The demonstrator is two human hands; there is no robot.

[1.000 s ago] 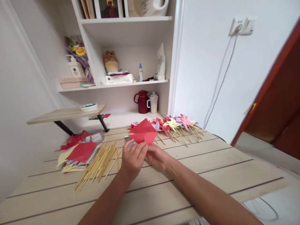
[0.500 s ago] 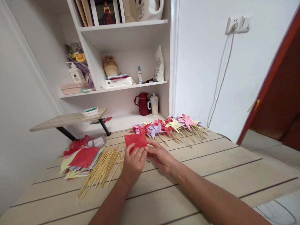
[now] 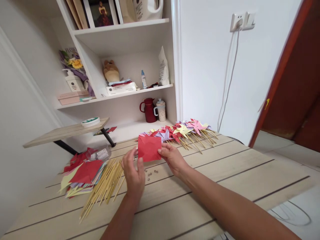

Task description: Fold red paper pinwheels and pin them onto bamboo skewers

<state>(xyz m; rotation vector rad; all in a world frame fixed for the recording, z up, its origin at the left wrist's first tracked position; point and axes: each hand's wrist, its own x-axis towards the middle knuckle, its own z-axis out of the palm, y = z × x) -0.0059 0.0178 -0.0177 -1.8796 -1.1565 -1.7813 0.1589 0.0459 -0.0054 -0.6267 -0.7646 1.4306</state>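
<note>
- Two bare hands are working over the tabletop point(image 3: 180, 206); every clock direction here is counting from the red paper square point(image 3: 150, 149) at the centre.
- That square is standing nearly upright, its flat face turning toward the head camera.
- At 4 o'clock, the right hand point(image 3: 173, 160) is pinching its right edge, fingers clamping the paper with the thumb lying on the front.
- Toward 7 o'clock, the left hand point(image 3: 133, 175) is keeping its fingers apart, the thumb sitting by the lower left corner; whether it is touching the paper, I cannot tell.
- At 6 o'clock, small shiny beads point(image 3: 149, 174) are lying loose, too small to make out clearly.
- At 8 o'clock, thin wooden sticks point(image 3: 105, 183) are lying in a bundle, with a stack of coloured paper point(image 3: 86, 171) resting just beyond.
- At 2 o'clock, paper pinwheels point(image 3: 183, 130) are lying massed together.
- At 12 o'clock, a dark red jug point(image 3: 149, 111) is standing beside a lidded cup point(image 3: 161, 110).
</note>
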